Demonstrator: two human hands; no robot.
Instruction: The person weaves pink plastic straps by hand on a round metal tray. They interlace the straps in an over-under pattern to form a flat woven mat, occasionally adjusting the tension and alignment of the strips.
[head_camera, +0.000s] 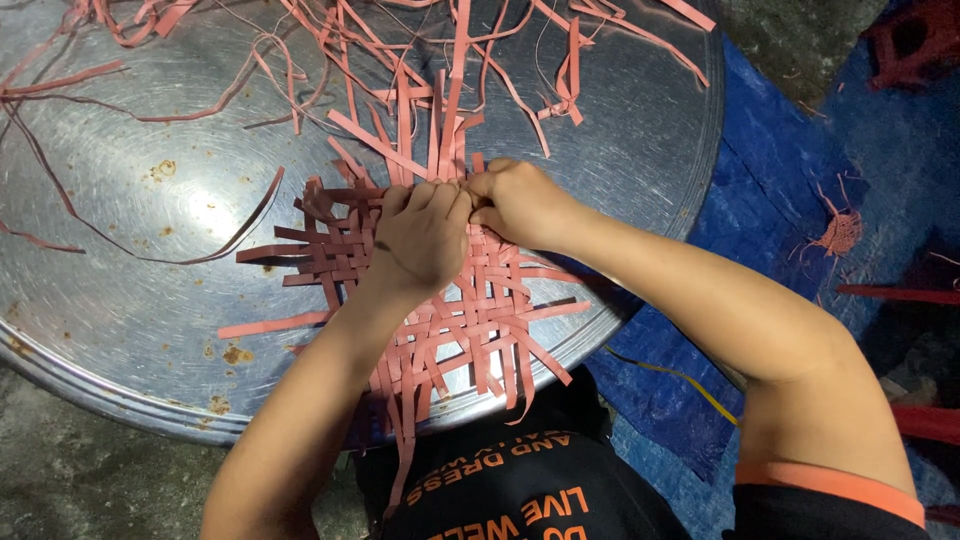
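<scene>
We see one woven mat (440, 320) of flat pink strips lying near the front edge of a big round metal tray (130, 330), its loose ends sticking out on every side and a few hanging over the rim toward the person's dark shirt (520, 490). Both hands rest on the mat's far edge, touching each other knuckle to knuckle. The left hand (425, 235) is curled, fingers bent down and pressed onto the weave, seemingly pinching an upright strip; the right hand (520, 200) is likewise closed, fingertips tucked in against the same spot, though from above we cannot tell exactly which strip each one grips. Several upright strips (445, 110) rise from the mat just beyond the fingers. Further out, loose pink strips (330, 40) lie scattered across the tray's far half, too tangled for us to count, and one long thin strip (170, 250) curves across the left of the tray. The tray shows small rust spots and sits on a grey concrete floor (90, 480). To the right lies a blue tarpaulin (770, 200), and on it we count one small tangled pink weave (840, 232); a yellow strip (680, 380) crosses the tarpaulin under the right forearm.
</scene>
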